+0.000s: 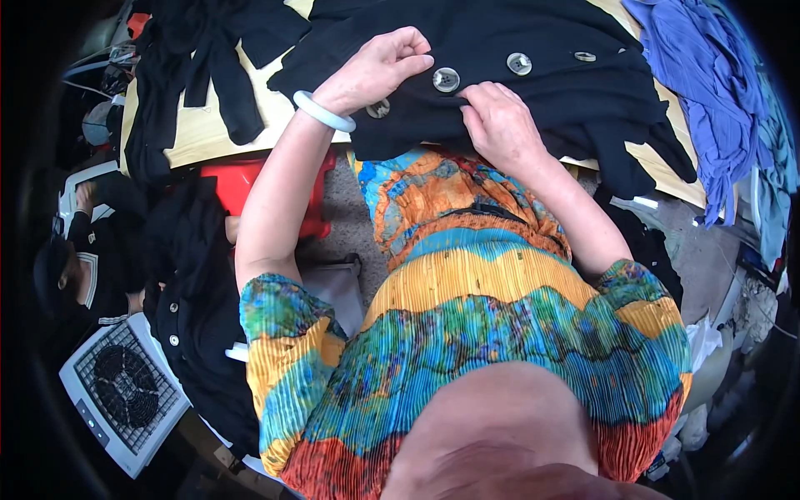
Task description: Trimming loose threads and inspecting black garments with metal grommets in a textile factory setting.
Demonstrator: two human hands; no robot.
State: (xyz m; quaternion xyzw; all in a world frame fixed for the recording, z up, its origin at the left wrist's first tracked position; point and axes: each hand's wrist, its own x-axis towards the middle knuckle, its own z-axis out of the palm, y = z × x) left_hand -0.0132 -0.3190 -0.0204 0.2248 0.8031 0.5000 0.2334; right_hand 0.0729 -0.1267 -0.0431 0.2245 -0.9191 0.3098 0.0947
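Observation:
A black garment [400,33] with several large grey buttons lies spread over the table in front of me. My left hand [379,71], a pale bangle [323,111] at its wrist, hovers over the cloth with thumb and fingertips pinched together. Whatever that pinch may hold is too small to see. One button [446,80] lies just right of those fingertips, and another button [377,109] is partly covered by my left wrist. My right hand [507,129] rests lower on the garment, its curled fingers gripping a fold near the front edge. A further button [518,64] sits above it.
More black garments [225,75] cover the table's left part, and blue-purple cloth [708,100] hangs over its right end. Below the table stands a red stool [242,183]. At lower left are a fan unit [125,379], dark buttoned clothing [187,312] and another person [83,267].

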